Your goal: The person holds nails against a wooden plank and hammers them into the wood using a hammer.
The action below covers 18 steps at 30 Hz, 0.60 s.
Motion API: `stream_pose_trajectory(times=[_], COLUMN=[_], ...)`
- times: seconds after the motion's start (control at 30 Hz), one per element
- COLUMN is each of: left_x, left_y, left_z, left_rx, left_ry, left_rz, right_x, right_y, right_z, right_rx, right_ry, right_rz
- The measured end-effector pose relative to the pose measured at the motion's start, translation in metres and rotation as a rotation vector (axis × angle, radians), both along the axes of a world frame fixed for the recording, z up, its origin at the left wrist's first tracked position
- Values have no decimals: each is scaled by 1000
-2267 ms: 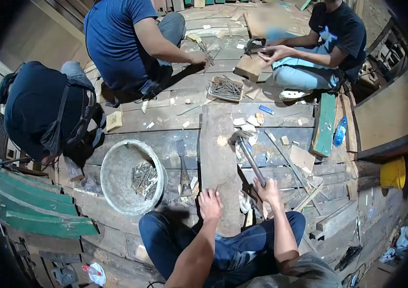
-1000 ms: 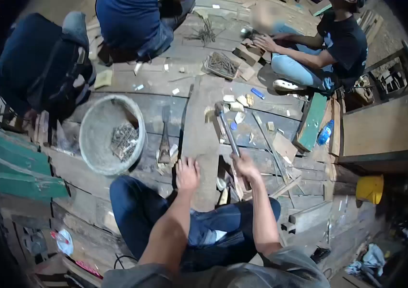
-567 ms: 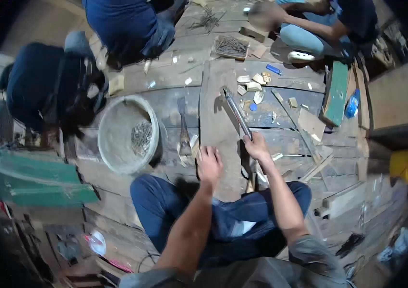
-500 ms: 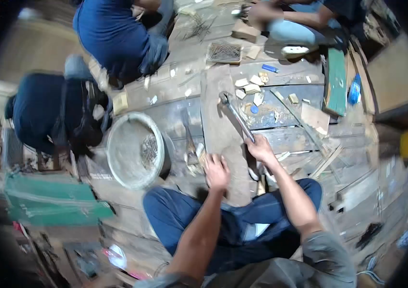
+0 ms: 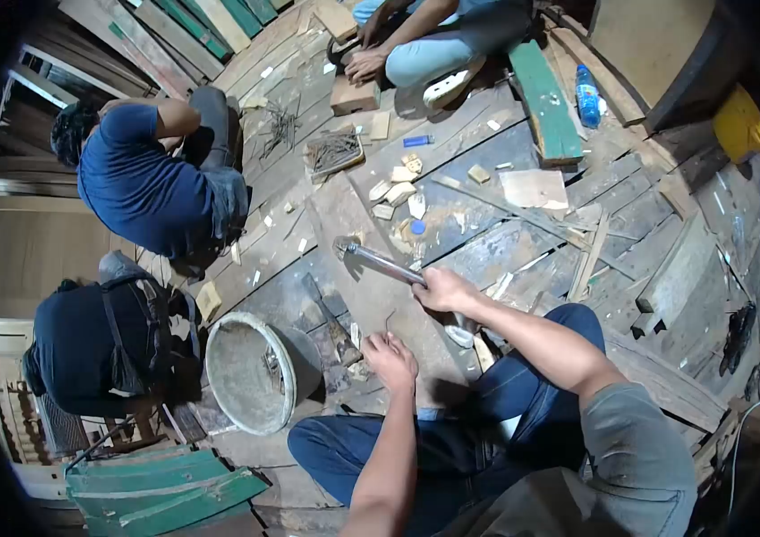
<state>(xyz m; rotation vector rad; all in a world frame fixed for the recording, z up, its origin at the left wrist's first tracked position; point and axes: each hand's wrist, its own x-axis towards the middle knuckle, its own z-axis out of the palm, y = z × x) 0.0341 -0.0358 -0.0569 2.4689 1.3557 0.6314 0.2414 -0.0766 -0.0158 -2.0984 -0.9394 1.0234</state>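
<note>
Curled more than earlier, the left hand (image 5: 391, 362) sits on the edge of the plank (image 5: 366, 300) by a bent nail (image 5: 388, 320), hold unclear. The right hand's (image 5: 442, 291) grip wraps the hammer (image 5: 384, 262), seemingly between blows; another would call for clear fingers.

One head-worn view — forward, down at floorboards (image 5: 465, 132).

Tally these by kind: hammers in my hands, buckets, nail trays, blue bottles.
Hammers: 1, in your right hand
Buckets: 2, one grey bucket, one yellow bucket
Nail trays: 1
Blue bottles: 1
Total: 5
</note>
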Motion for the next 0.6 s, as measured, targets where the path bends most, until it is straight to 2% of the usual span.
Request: stream_pose_trajectory(times=[0.1, 0.43, 0.53, 0.57, 0.6], left_x=[2, 1, 3, 2, -1], left_y=[-1, 0, 0, 2, 6], left_z=[3, 5, 9, 3, -2], left_rx=[12, -36, -75, 10, -49], left_ry=[-26, 14, 12, -41, -25], left_rz=[4, 24, 29, 12, 0], right_x=[0, 0, 3, 7, 6], right_y=[2, 0, 2, 1, 5], right_z=[-12, 0, -18, -13, -24], right_rx=[65, 8, -18, 15, 50], right_ry=[-9, -5, -14, 8, 20], right_rz=[-20, -21, -22, -22, -49])
